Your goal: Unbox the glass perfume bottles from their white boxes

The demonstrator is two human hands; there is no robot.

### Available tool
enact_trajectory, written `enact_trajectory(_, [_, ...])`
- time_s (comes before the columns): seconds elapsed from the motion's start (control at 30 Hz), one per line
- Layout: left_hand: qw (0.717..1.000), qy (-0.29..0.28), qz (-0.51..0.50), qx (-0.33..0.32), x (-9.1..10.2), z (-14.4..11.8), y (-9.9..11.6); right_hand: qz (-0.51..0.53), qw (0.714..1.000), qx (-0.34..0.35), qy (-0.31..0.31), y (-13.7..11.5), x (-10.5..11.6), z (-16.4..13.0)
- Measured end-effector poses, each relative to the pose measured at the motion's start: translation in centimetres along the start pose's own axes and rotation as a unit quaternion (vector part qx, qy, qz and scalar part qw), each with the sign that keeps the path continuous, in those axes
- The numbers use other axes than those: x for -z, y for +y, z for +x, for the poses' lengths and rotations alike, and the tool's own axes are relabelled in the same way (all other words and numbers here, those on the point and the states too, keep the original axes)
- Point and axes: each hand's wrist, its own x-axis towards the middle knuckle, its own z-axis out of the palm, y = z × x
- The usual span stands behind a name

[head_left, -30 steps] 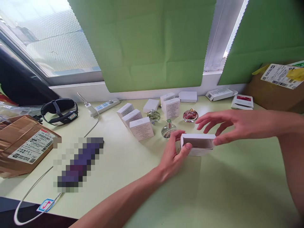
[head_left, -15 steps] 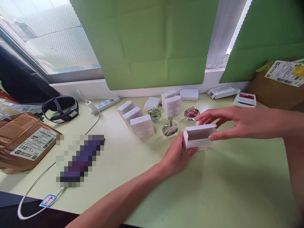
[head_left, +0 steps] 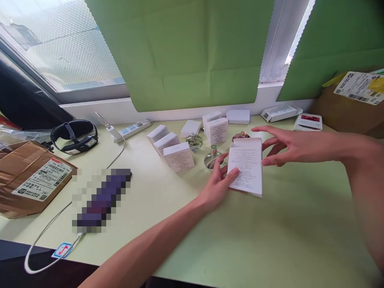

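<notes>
Head view: box (head_left: 246, 170) is held tilted between the hands, just right of the green-capped bottle (head_left: 209, 161), printed face toward the camera; contact with the counter (head_left: 270, 240) can't be confirmed. Judged light, thin card, stiff at edges, easily dented; best taken by the side edges, low pressure. Left side is gripped by the left hand (head_left: 217, 186), thumb on the face. Right hand (head_left: 285, 147): fingers spread half open by the right edge, touch can't be told.
</notes>
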Motion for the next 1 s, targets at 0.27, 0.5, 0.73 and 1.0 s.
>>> enact_trajectory(0.27, [0.993,-0.036,-0.063,0.095,0.0,0.0,1.0,0.222,0.964,-0.114,-0.091,2.6,-2.2,-2.4])
enact_trajectory(0.5, [0.953,-0.115,-0.089,0.267,1.1,0.5,0.6,0.336,0.937,-0.089,-0.036,6.5,-7.6,-3.6])
enact_trajectory(0.73, [0.996,0.005,-0.047,0.069,0.1,0.5,0.5,0.378,0.912,-0.158,0.008,6.4,-7.1,-3.7])
enact_trajectory(1.0, [0.998,-0.039,0.009,-0.040,1.1,0.7,-0.2,0.458,0.871,-0.149,0.096,7.9,-7.2,-3.3])
